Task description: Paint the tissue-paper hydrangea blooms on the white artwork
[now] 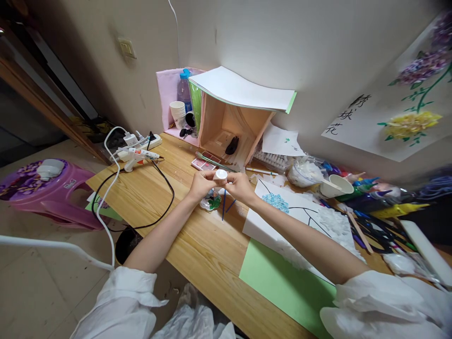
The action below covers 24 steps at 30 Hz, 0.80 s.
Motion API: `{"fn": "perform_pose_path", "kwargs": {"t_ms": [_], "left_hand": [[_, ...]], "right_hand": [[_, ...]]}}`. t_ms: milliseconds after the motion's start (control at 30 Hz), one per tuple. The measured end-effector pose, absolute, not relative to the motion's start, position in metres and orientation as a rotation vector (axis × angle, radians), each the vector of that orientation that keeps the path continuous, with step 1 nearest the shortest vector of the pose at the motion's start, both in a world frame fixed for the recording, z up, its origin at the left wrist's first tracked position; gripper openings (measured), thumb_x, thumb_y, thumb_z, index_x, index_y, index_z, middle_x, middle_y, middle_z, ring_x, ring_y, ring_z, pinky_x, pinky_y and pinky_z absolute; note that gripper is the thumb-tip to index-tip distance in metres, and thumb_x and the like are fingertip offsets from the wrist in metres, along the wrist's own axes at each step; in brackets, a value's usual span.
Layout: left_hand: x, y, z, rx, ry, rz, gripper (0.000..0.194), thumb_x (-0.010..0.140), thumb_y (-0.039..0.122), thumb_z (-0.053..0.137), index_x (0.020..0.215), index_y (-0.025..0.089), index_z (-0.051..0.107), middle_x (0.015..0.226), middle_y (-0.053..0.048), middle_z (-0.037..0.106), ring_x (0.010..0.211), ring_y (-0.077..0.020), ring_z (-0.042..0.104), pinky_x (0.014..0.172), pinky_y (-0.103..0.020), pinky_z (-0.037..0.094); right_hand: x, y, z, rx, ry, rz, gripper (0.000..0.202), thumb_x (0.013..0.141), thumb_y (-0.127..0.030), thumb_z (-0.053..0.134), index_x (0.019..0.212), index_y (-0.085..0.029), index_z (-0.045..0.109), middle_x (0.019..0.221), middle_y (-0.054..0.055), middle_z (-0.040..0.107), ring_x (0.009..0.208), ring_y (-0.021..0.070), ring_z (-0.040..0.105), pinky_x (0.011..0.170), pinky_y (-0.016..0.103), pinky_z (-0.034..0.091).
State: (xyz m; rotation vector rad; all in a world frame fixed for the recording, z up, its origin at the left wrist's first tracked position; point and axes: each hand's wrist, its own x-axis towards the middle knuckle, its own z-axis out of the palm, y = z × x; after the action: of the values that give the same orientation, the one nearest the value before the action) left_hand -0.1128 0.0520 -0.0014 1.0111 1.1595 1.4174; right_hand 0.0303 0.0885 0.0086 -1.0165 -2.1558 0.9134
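Observation:
Both hands meet over the middle of the wooden table [197, 235], holding a small white round object [221, 174] between them. My left hand [202, 184] has its fingers closed on the object's left side. My right hand [240, 186] pinches it from the right. Just below the hands lies a clear palette with green and white paint [212, 200], partly hidden by them. Thin blue sticks [223, 205] rest beside it. To the right, a white sheet [259, 219] carries black branch lines, a light blue textured patch [276, 202] and white fluffy patches.
A glue gun [136, 157] and its black cable lie at the left, near a power strip [155, 141]. A pink box [226, 122] stands at the back. Right are a paper cup [337, 186], paint bottles [395, 210] and brushes. Green paper [282, 287] lies in front.

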Motion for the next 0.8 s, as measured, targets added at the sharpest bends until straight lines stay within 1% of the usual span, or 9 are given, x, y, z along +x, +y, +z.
{"fn": "perform_pose_path", "kwargs": {"t_ms": [233,467,667,800], "left_hand": [[-0.1137,0.0523,-0.0027,1.015,1.180,1.414,0.038,0.040,0.028,0.088,0.072,0.011,0.076,0.065,-0.004,0.072,0.067,-0.0194,0.065,0.066,-0.029,0.051],[-0.1126,0.0520,-0.0024,1.010,1.197,1.421,0.040,0.039,0.030,0.089,0.071,0.011,0.076,0.065,-0.003,0.071,0.067,-0.0195,0.065,0.065,-0.030,0.052],[-0.1138,0.0521,-0.0038,1.017,1.177,1.424,0.041,0.040,0.031,0.089,0.073,0.011,0.076,0.066,-0.003,0.071,0.066,-0.0183,0.064,0.065,-0.029,0.051],[-0.1133,0.0530,-0.0050,1.054,1.138,1.406,0.043,0.043,0.033,0.088,0.079,0.012,0.076,0.073,-0.004,0.074,0.074,-0.0207,0.066,0.071,-0.031,0.052]], "right_hand": [[0.0289,0.0889,0.0079,-1.033,-2.164,0.906,0.025,0.074,-0.025,0.054,0.057,-0.013,0.067,0.053,-0.002,0.055,0.059,0.0139,0.051,0.055,0.021,0.034],[0.0279,0.0893,0.0078,-1.034,-2.155,0.908,0.026,0.074,-0.027,0.055,0.056,-0.013,0.066,0.052,-0.002,0.055,0.059,0.0149,0.052,0.054,0.022,0.033],[0.0273,0.0903,0.0100,-1.050,-2.124,0.962,0.026,0.072,-0.030,0.058,0.053,-0.013,0.064,0.050,-0.002,0.049,0.058,0.0144,0.050,0.055,0.023,0.032],[0.0286,0.0913,0.0110,-1.059,-2.069,1.045,0.024,0.067,-0.032,0.064,0.052,-0.013,0.064,0.050,-0.003,0.049,0.059,0.0144,0.051,0.056,0.023,0.032]]}}
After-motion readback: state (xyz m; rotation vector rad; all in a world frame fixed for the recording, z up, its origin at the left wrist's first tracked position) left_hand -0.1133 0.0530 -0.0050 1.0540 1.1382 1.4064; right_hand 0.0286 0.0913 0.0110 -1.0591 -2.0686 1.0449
